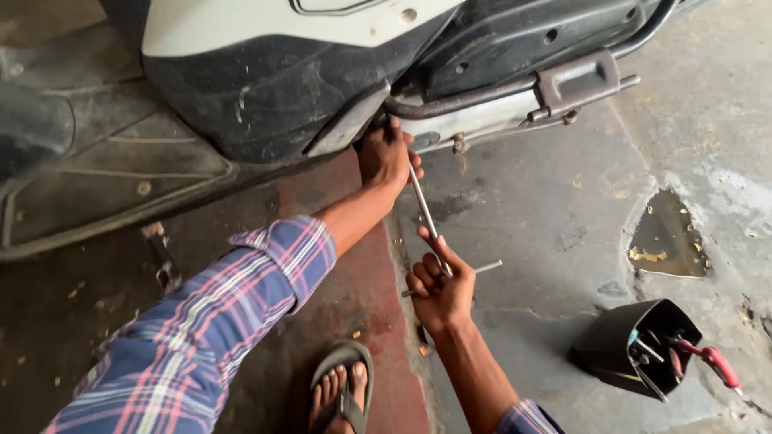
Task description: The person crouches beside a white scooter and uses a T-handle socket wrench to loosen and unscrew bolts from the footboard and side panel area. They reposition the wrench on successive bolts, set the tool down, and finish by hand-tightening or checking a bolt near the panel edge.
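Observation:
My left hand (384, 157) reaches under the side of a scooter (273, 88), gripping the upper end of a long metal T-handle wrench (424, 210) near the dark underbody. My right hand (440, 291) is closed around the wrench's lower end, where its crossbar (485, 267) sticks out to the right. The wrench's tip is hidden behind my left hand. Both arms wear plaid sleeves.
A black container (611, 350) holding tools, one with a red handle (716, 363), lies on the concrete floor at lower right. The scooter's footrest bracket (575, 80) juts out above. My sandalled foot (342, 394) rests on a red floor strip. A broken patch (666, 237) marks the floor.

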